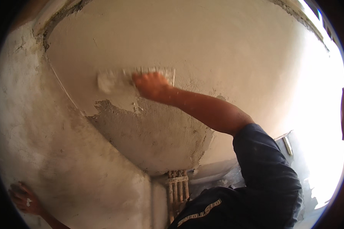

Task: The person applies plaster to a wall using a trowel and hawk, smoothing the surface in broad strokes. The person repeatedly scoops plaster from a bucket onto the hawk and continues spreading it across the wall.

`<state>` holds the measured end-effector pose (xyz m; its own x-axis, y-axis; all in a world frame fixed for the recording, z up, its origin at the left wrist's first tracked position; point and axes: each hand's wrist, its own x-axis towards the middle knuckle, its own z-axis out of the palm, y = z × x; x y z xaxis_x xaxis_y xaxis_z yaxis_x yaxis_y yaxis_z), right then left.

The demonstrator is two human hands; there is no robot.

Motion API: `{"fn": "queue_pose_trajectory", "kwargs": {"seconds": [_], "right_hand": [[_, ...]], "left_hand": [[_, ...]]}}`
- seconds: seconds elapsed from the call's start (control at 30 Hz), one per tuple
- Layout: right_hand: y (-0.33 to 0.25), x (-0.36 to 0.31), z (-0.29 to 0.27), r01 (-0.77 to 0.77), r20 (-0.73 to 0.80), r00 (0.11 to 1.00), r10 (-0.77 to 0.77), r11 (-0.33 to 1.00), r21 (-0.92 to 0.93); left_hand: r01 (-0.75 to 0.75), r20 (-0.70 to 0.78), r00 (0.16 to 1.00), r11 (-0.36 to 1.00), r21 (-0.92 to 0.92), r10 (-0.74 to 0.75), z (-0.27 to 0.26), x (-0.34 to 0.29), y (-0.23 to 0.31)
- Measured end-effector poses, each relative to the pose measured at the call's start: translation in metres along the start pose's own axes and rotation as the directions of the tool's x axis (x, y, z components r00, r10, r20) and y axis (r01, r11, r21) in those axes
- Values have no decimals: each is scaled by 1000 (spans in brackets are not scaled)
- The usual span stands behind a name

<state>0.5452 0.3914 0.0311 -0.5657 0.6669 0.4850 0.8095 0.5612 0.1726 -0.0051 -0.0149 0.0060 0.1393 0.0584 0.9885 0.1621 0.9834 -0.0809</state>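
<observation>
Right hand [152, 86] has its fingers clamped on the plastering trowel [135, 78], blade flat on the wet plaster wall [218, 49], just above the bare patch [149, 137]. Trowel looks stiff, light, probably slick; grip the handle. Left hand [25, 198] rests fingers spread on the side wall [65, 160].

Strong daylight comes from the window opening [325, 95] on the right, and the wall [225, 49] next to it is washed out to almost pure white, while further from the window opening the plaster becomes warm beige and then dim grey. The trowel [135, 78], well away from the window opening, is smeared by motion blur, and the right hand [152, 85] on it is a little soft too. The fisheye lens bends all straight edges and leaves a black rim around the round picture, and the left hand [25, 198], far from the window opening at the lower edge, sits in shadow.
</observation>
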Motion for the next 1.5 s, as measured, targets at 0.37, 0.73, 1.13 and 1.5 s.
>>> {"fn": "queue_pose_trajectory", "kwargs": {"seconds": [0.37,0.73,1.13,1.5], "right_hand": [[30,15,-133,-146,-171,974,149,989,34],[-11,92,-76,85,-267,958,-107,992,-91],[-6,-210,119,-234,402,914,61,887,397],[5,-348,101,-677,447,639,626,183,712]], "left_hand": [[6,123,992,998,65,-14,-39,17,15],[38,76,996,999,-37,-35,-42,25,4],[55,-84,994,983,-173,-71,-55,38,18],[318,295,855,17,-948,427,-250,131,360]]}}
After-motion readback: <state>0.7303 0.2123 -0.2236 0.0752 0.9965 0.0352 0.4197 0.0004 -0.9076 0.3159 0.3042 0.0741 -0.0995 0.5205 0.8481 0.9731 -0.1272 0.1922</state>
